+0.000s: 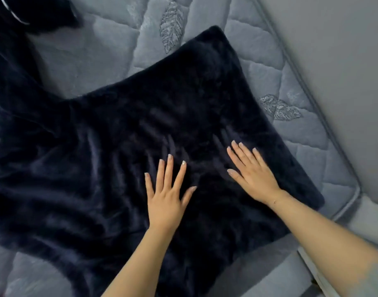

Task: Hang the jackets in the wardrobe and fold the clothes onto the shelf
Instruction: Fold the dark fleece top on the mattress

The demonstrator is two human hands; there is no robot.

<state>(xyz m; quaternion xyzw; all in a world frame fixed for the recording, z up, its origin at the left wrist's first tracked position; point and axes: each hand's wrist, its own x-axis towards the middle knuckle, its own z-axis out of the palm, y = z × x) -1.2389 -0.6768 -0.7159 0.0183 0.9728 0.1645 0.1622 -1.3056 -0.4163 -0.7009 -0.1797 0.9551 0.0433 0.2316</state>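
A dark, fuzzy garment [119, 168] lies spread flat on a grey quilted mattress [280, 78], under both hands. The left hand [165, 199] and right hand [253, 173] rest palm-down on the garment's middle, fingers straight and spread, gripping nothing.

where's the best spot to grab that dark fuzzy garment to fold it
Probably the free corner of the dark garment at the far end, pinched from above and drawn back toward the person. It lies flat on the mattress with bare quilting around that corner. The left hand and right hand rest flat mid-cloth, where there is no edge to pinch.
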